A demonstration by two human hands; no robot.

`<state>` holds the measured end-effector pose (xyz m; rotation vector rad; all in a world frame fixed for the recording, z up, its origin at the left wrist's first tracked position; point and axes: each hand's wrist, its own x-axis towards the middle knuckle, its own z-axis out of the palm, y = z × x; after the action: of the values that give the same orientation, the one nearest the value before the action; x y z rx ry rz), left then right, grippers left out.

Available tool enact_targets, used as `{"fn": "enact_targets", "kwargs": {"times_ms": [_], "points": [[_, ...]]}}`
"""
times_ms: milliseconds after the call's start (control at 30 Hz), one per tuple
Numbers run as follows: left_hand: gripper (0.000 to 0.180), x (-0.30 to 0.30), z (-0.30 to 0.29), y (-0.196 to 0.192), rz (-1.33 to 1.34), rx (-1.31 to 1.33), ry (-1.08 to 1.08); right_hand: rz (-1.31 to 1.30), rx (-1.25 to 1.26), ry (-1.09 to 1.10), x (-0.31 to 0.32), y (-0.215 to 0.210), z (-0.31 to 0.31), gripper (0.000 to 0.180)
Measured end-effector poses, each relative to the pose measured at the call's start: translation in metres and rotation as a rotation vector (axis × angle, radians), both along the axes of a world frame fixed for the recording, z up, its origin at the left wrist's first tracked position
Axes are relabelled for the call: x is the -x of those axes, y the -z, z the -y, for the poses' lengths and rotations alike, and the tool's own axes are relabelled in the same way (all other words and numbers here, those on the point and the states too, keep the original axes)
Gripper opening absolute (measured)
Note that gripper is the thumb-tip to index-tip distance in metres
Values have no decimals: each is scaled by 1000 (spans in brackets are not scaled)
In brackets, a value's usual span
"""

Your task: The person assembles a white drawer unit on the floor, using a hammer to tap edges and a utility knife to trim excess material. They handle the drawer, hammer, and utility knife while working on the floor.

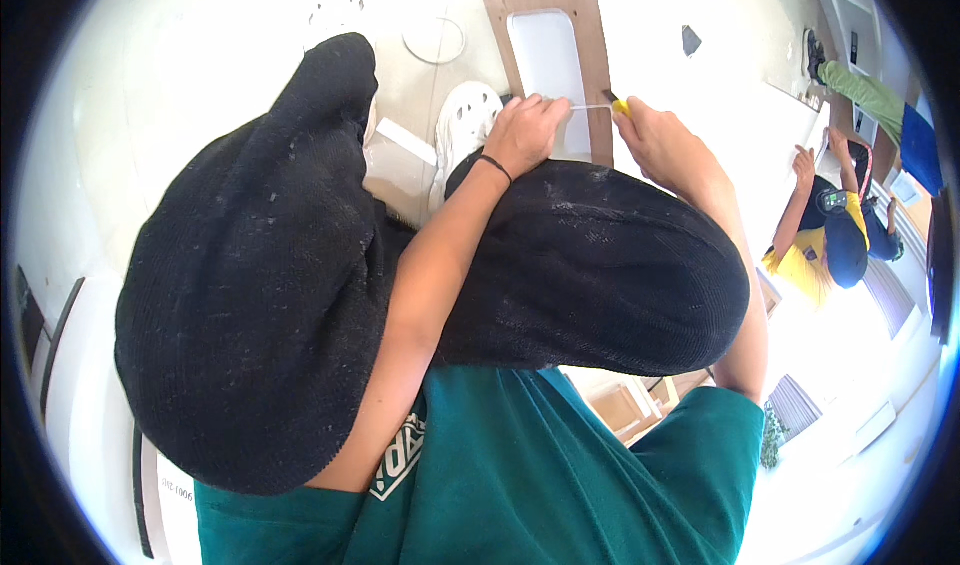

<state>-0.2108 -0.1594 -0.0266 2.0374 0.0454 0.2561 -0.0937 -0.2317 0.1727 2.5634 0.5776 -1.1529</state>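
I crouch over a brown board with a rounded white cut-out, lying on the pale floor. My left hand, with a dark band at the wrist, presses a thin white strip against the board's near end. My right hand grips a yellow-handled cutter whose dark tip meets the strip at the board's right side. My knees in black trousers fill the middle of the view. A white perforated shoe sits just left of my left hand.
A white ring lies on the floor left of the board. Another person in a yellow shirt crouches at the right, with someone's green sleeve and blue piece beyond. Wooden pieces lie under my right arm.
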Motion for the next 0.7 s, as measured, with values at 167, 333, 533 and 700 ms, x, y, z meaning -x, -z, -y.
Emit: {"fn": "enact_targets", "kwargs": {"times_ms": [167,333,533,700], "points": [[11,-1,0,-1,3,-7,-3,94,-60,48,15,-21,-7,37],[23,-4,-10,-7,65,50,-65,314,-675,659,69,-37,35,32],[34,-18,-24,-16,28,246,-292,701,-932,580,210,58,108,35],[25,-80,-71,-59,344,247,-522,666,-898,775,307,119,120,28]]}}
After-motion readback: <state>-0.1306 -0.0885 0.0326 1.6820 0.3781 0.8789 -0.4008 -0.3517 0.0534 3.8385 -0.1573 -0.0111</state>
